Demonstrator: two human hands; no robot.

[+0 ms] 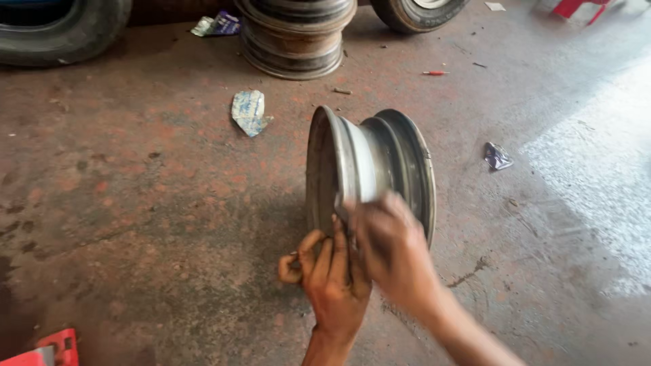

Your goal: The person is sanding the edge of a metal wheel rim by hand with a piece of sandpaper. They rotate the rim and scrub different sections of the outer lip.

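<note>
Standing upright on its edge near the middle of a stained, reddish-brown concrete floor [135,203]: a bare steel wheel rim [369,169], without a tyre, resting on its two flanges and turned so the barrel is showing side-on. Looking worn and dull grey, with a brighter, polished band across the barrel just behind the near flange and darker, rust-tinged patches toward the far flange. Casting a soft shadow onto the floor at its left.

Pressing against the lower near flange: the left hand [332,281], fingers extended upward and lying along the metal, thumb and forefinger curled together at the left side, possibly pinching something small, too tiny to make out. Not wrapping around the rim, only touching it.

Reaching in from the lower right: the right hand [390,247], blurred by motion, overlapping the bottom of the barrel and the near flange; closed or open, impossible to tell through the blur, though something pale and flat seems to be showing at its upper edge.

Lying around, well apart from the rim: a crumpled blue-and-white wrapper [249,112] to the upper left, a small dark scrap of foil [497,156] to the right, a red-handled screwdriver [434,72] farther back, a second rusty rim [295,34] lying flat at the top, tyres at the upper left [54,30] and upper right [417,10], and a red plastic object [57,346] at the bottom-left corner
</note>
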